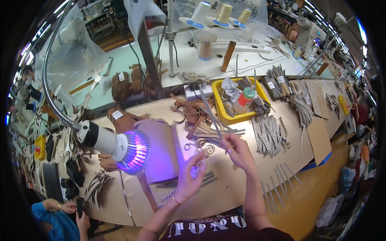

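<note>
My right hand [239, 152] is closed, with thumb and fingers pinched on a narrow grey strip [210, 114] that slants up and away from it. To its left, my left hand [190, 178] has its fingers curled together beside several small curled tan strips [200, 147]. Something pale and patterned shows at its palm, too small to name. Just beyond both hands lies a fan of flat taupe strips [209, 133], with a heap of brown strips [195, 114] behind it. Short grey braided strips [205, 181] lie on the table by my left wrist.
A lit lamp [134, 152] on a bendy metal neck hangs left of my hands, over a curved brown sheet [157, 150]. A yellow basket [229, 119] holds a green-capped bottle [244, 100]. Braided strips [267, 135] lie at right. Another person's hands [76, 213] work at lower left.
</note>
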Demonstrator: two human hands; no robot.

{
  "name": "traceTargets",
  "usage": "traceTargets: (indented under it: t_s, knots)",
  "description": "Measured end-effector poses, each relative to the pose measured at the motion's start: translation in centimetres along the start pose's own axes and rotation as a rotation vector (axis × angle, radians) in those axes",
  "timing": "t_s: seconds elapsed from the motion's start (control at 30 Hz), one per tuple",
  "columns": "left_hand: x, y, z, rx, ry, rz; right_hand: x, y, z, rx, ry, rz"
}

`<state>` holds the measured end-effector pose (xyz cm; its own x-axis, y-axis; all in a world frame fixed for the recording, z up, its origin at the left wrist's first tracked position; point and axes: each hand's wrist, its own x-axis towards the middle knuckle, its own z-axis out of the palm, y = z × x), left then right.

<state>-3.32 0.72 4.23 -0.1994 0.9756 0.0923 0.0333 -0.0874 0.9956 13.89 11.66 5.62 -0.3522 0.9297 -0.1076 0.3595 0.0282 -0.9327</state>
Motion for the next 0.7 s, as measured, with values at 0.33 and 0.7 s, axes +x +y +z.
traceTargets:
  t_s: [0.33,0.7]
  knots:
    - [2.3,2.9,-0.5,-0.434,-0.011,-0.142,-10.9,1.6,-1.6,0.098,-0.336,0.234]
    - [1.9,3.6,-0.1,0.056,0.108,0.238,-8.2,-0.1,-0.5,-0.223,0.001,-0.117]
